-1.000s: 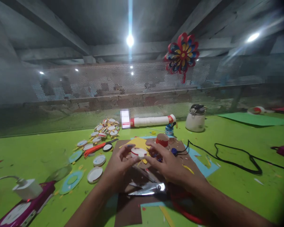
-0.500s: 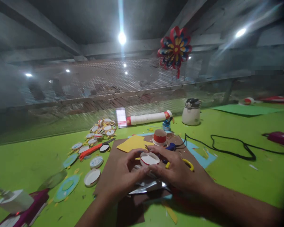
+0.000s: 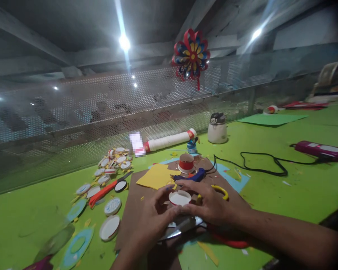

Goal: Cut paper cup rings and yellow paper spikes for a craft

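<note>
Between my hands is a shallow white paper cup piece with a red line near its rim. My left hand curls round its left side, and my right hand closes on the right, thumbs meeting at the near edge. Under them lies a shiny silver sheet on brown card. Just beyond my right fingers rest a blue glue gun and yellow-handled scissors, partly hidden by that hand. A red and white cup ring stands behind the glue gun, beside a yellow paper sheet.
An orange cutter knife and several round cup bases lie to the left, near a heap of decorated discs. Farther back are a stack of paper cups, a blue glue bottle and a white flask. A black cable crosses the right side.
The view has turned to the right, so the table things appear farther left. Both hands keep their grip on the white cup piece, which sits slightly lower in view.
</note>
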`<control>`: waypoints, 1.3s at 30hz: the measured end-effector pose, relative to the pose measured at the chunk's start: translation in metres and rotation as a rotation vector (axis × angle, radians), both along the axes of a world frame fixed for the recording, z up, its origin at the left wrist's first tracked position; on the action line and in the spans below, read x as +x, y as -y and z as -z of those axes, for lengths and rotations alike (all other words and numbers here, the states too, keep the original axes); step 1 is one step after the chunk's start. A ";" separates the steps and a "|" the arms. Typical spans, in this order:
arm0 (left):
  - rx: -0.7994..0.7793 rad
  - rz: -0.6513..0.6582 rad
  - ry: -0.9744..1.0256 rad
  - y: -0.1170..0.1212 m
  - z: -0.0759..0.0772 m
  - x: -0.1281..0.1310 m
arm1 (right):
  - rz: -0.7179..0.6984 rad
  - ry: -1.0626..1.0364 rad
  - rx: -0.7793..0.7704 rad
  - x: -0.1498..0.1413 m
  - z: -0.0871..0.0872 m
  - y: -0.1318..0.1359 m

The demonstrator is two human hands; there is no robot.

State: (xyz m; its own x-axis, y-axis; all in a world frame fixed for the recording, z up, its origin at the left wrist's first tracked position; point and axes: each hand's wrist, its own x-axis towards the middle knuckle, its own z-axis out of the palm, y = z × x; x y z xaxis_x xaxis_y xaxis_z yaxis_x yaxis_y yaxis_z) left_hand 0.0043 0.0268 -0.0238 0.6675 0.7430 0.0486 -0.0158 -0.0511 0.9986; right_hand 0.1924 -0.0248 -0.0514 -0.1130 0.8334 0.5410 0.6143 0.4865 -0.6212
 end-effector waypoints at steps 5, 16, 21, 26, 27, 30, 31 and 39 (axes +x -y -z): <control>0.269 0.045 -0.144 0.000 -0.008 -0.007 | -0.039 0.027 -0.006 0.000 -0.004 0.003; 0.277 -0.075 -0.120 -0.010 0.001 -0.022 | -0.036 0.052 0.016 -0.004 -0.017 0.004; 0.157 -0.262 0.093 -0.016 -0.012 -0.035 | 0.096 0.038 0.036 -0.004 -0.029 0.005; 0.134 -0.372 0.228 -0.025 -0.011 -0.041 | 0.093 0.102 0.047 -0.002 -0.026 -0.002; 0.119 -0.375 0.228 -0.026 -0.009 -0.041 | 0.082 0.115 0.047 -0.001 -0.023 -0.004; 0.097 -0.379 0.226 -0.030 -0.004 -0.040 | 0.043 0.159 0.035 0.002 -0.015 -0.011; 0.097 -0.380 0.227 -0.031 -0.003 -0.040 | 0.029 0.176 0.027 0.003 -0.014 -0.012; 0.099 -0.381 0.295 -0.043 -0.001 -0.050 | -0.069 0.305 -0.041 0.004 -0.018 -0.009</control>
